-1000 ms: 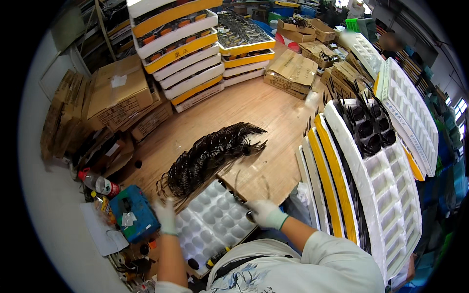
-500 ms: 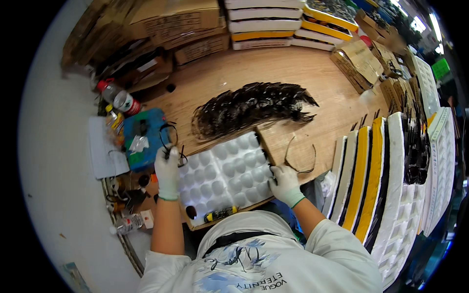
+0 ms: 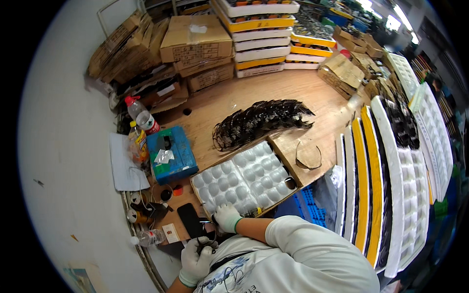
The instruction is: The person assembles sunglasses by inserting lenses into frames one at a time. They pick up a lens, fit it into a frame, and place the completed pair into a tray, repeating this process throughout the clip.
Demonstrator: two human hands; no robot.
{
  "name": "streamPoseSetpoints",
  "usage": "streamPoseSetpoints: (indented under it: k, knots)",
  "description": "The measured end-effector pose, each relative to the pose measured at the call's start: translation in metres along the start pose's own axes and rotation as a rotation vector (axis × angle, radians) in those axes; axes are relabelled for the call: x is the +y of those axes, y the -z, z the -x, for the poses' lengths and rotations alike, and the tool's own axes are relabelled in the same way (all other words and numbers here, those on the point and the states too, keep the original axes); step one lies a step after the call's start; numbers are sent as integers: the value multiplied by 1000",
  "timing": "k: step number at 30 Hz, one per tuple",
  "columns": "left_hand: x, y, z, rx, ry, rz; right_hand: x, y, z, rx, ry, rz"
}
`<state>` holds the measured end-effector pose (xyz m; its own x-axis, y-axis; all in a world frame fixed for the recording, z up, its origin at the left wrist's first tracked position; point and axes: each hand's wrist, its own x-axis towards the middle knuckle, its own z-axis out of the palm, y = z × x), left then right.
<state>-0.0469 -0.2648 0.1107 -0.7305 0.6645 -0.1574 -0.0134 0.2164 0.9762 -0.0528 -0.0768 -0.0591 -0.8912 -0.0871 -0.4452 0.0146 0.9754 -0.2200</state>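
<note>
Low at the front edge, my gloved left hand (image 3: 195,261) is closed around a dark eyeglass frame (image 3: 209,245), partly hidden by the fingers. My gloved right hand (image 3: 226,218) reaches across to the near left corner of a cardboard box. Its fingers are curled in there, and whatever they hold is hidden. A grey sheet with rounded bumps (image 3: 239,181) fills the box (image 3: 284,155). A dark oval piece (image 3: 290,183) lies at its right side. Beside my right wrist shows part of a yellow-and-black tube (image 3: 253,213).
Behind the box lies a long row of nested dark eyeglass frames (image 3: 264,121); one thin frame (image 3: 308,157) sits to its right. At left are a blue case (image 3: 178,152), bottles (image 3: 142,116) and a phone (image 3: 190,219). Foam trays (image 3: 359,185) stand at right; cartons (image 3: 195,41) are stacked behind.
My left hand has come back toward my body with the eyeglass frame. My right hand has left the box's right side and crossed to its near left corner. The view has shifted.
</note>
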Motion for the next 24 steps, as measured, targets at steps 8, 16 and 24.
streamPoseSetpoints:
  k: [8,16,24]
  knots:
    - [3,0,-18,56,-24,260,7,-4,19,175,-26,-521]
    - [12,1,-50,79,23,105,35,94,162,470,-48,-903]
    - [23,-45,-56,-291,-74,-59,2,111,180,717,-119,-1492]
